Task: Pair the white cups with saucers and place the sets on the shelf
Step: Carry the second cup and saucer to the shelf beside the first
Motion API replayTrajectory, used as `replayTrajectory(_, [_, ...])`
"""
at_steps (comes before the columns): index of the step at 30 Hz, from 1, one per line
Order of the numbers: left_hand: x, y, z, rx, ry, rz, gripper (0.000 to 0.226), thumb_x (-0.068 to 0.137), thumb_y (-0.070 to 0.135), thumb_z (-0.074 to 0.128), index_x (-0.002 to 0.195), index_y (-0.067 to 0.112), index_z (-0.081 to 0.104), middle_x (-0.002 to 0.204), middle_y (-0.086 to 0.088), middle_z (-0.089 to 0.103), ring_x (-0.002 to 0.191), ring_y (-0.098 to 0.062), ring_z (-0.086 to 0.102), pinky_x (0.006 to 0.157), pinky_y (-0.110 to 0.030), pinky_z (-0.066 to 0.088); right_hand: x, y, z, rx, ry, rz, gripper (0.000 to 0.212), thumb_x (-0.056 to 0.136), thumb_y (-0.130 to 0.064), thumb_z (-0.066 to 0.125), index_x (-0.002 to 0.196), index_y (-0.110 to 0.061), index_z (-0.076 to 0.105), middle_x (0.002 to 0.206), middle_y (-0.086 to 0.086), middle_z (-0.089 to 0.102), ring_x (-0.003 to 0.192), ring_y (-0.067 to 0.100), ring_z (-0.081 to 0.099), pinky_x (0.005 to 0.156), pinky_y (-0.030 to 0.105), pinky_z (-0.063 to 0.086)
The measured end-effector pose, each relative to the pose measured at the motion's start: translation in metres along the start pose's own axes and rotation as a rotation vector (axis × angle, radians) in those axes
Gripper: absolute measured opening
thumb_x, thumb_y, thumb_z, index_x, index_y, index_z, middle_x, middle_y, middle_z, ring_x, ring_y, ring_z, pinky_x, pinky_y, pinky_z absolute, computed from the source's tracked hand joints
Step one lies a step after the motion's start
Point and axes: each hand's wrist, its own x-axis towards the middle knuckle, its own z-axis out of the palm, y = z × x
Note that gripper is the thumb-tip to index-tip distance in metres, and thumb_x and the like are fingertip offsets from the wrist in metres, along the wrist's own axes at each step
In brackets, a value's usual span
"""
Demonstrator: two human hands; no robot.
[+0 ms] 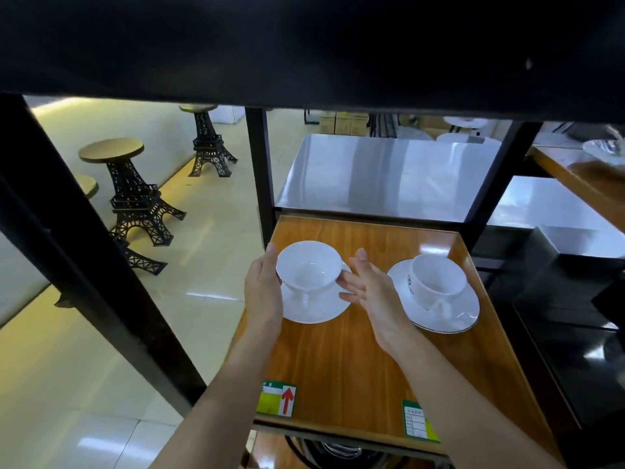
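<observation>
Two white cup-and-saucer sets sit on the wooden shelf (341,360). The left cup (309,265) stands on its saucer (318,308), handle toward me. My left hand (263,292) is against the cup's and saucer's left side, thumb by the cup rim. My right hand (367,286) is on the right side, fingers spread, fingertips touching the cup and saucer edge. The right cup (438,275), with a small logo, stands on a saucer (439,316) near the shelf's right edge, untouched.
A black shelf board hangs low overhead, and black frame posts (258,177) stand behind and left of the shelf. Two price labels (277,399) sit at the shelf's front edge. Steel tables lie behind. Tower-shaped stools (135,194) stand on the floor to the left.
</observation>
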Motion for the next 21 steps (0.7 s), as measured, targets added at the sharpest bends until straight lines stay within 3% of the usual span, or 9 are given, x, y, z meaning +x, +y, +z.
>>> replayTrajectory(4, [0.003,0.001,-0.003,-0.019,-0.043,-0.012,0.038,0.089,0.052,0.045,0.080,0.018,0.060,0.084,0.000,0.061,0.086,-0.020,0.058,0.071,-0.031,0.043,-0.003,0.005,0.002,0.028,0.043,-0.017,0.021,0.090,-0.053,0.040,0.100,-0.038,0.050,0.112,-0.007,0.060,0.103,0.010,0.059,0.076,0.018,0.047])
replayTrajectory(6, [0.002,0.000,-0.006,-0.047,-0.037,-0.006,0.045,0.090,0.049,0.046,0.086,0.007,0.060,0.074,0.006,0.053,0.073,-0.011,0.052,0.065,-0.026,0.040,-0.003,0.009,0.002,0.015,0.125,-0.018,0.026,0.090,-0.053,0.041,0.103,-0.034,0.052,0.105,-0.008,0.063,0.098,0.008,0.060,0.073,0.017,0.045])
replayTrajectory(10, [0.001,-0.007,-0.014,-0.022,0.050,-0.006,0.022,0.090,0.050,0.043,0.088,0.031,0.053,0.080,0.023,0.048,0.073,0.002,0.047,0.062,-0.018,0.032,-0.007,0.020,-0.001,-0.198,0.314,-0.019,0.027,0.091,-0.042,0.048,0.105,-0.021,0.058,0.085,-0.008,0.062,0.076,0.009,0.060,0.055,0.015,0.043])
replayTrajectory(12, [0.001,-0.010,-0.019,-0.022,0.047,-0.031,0.029,0.090,0.052,0.042,0.091,0.027,0.057,0.080,0.017,0.056,0.074,-0.003,0.053,0.062,-0.019,0.034,-0.008,0.026,-0.004,-0.297,0.331,0.046,0.025,0.092,-0.034,0.050,0.105,-0.014,0.059,0.078,-0.002,0.062,0.063,0.011,0.059,0.047,0.016,0.044])
replayTrajectory(14, [0.001,-0.013,-0.021,-0.012,0.025,-0.044,0.045,0.090,0.054,0.041,0.090,0.014,0.064,0.082,0.000,0.064,0.074,-0.013,0.059,0.059,-0.021,0.037,-0.010,0.029,-0.004,-0.316,0.288,0.146,0.023,0.092,-0.033,0.052,0.101,-0.013,0.058,0.074,0.003,0.064,0.054,0.013,0.059,0.045,0.019,0.046])
replayTrajectory(17, [0.000,-0.014,-0.020,-0.001,-0.007,-0.070,0.058,0.087,0.058,0.039,0.099,0.006,0.064,0.096,-0.005,0.066,0.079,-0.016,0.061,0.063,-0.028,0.042,-0.010,0.031,-0.002,-0.325,0.235,0.208,0.019,0.091,-0.034,0.054,0.097,-0.017,0.057,0.074,0.006,0.068,0.051,0.015,0.061,0.045,0.020,0.048])
replayTrajectory(21, [-0.004,-0.015,-0.021,0.047,-0.090,-0.096,0.038,0.087,0.062,0.034,0.083,0.039,0.063,0.090,0.010,0.066,0.090,-0.017,0.062,0.073,-0.035,0.047,-0.008,0.031,0.002,-0.365,0.212,0.203,0.011,0.091,-0.030,0.056,0.090,-0.020,0.058,0.073,0.002,0.071,0.048,0.012,0.062,0.040,0.017,0.042])
